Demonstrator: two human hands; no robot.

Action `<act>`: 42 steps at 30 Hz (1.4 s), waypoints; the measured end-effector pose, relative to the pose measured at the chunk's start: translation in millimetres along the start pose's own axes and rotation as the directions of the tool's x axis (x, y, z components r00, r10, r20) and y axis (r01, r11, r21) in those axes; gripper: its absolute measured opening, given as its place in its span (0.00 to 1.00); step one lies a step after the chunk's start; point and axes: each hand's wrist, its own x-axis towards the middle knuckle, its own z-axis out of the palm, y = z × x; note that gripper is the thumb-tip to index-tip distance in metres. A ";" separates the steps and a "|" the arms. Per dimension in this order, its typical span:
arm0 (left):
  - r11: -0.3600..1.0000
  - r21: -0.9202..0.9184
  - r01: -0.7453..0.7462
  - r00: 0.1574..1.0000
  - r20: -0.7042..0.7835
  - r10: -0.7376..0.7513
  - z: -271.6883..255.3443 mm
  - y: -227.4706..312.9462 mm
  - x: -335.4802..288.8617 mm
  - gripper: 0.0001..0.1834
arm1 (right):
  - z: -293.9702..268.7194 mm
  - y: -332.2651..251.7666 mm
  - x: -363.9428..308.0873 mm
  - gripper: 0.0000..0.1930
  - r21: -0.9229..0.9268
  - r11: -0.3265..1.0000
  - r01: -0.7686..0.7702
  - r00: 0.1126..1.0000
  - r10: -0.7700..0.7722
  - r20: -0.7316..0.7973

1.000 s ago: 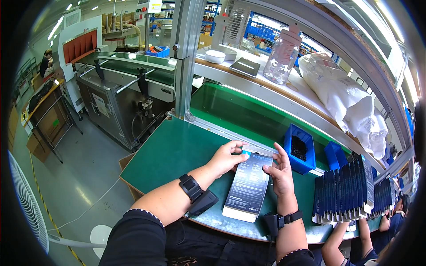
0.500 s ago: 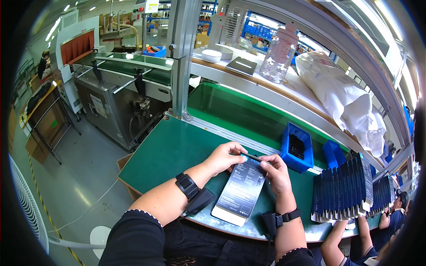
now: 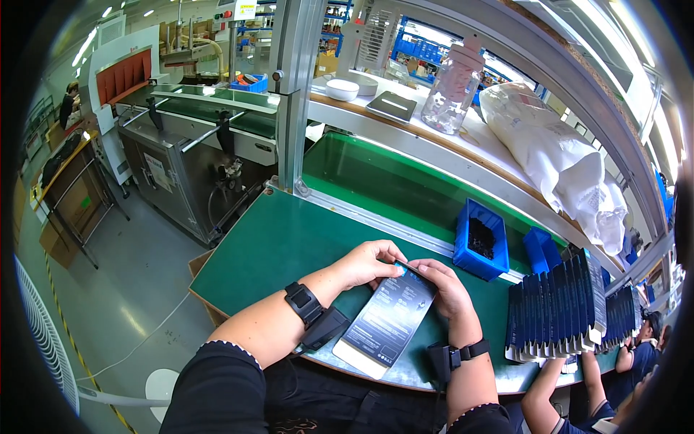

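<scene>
A flat, dark printed carton (image 3: pixel 388 317) with a pale lower flap lies tilted over the green table (image 3: pixel 275 239), its far end between my two hands. My left hand (image 3: pixel 370 262) pinches the far left corner, thumb on the printed face. On the far right corner, my right hand (image 3: pixel 442 283) presses with thumb and bent fingers. The two hands nearly meet along that top edge. What the fingertips do behind the edge is hidden.
A blue bin (image 3: pixel 481 239) of small black parts stands beyond my right hand. Dark cartons (image 3: pixel 555 307) stand in a row at the right, near a co-worker's arms (image 3: pixel 542 394). Behind runs a green conveyor (image 3: pixel 376 181) under a shelf with a clear bottle (image 3: pixel 454 90).
The carton's near end has swung slightly left and toward me. My right fingers have drawn closer to my left hand along the top edge.
</scene>
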 end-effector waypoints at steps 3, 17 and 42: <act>1.000 0.016 0.020 0.999 0.042 -0.021 2.2 0.0 0.1 0.10 | -0.9 -0.7 -1.7 0.18 -0.060 0.997 -0.042 0.998 0.045 0.043; 0.998 0.048 -0.031 0.998 0.060 0.028 1.6 -11.0 6.8 0.15 | -0.1 1.9 -1.9 0.17 -0.029 0.998 0.048 0.999 -0.048 0.000; 0.379 0.845 -0.377 0.854 0.158 0.496 12.7 9.4 -7.2 0.43 | -24.6 18.9 15.0 0.15 0.028 0.903 0.429 0.764 -0.346 -0.545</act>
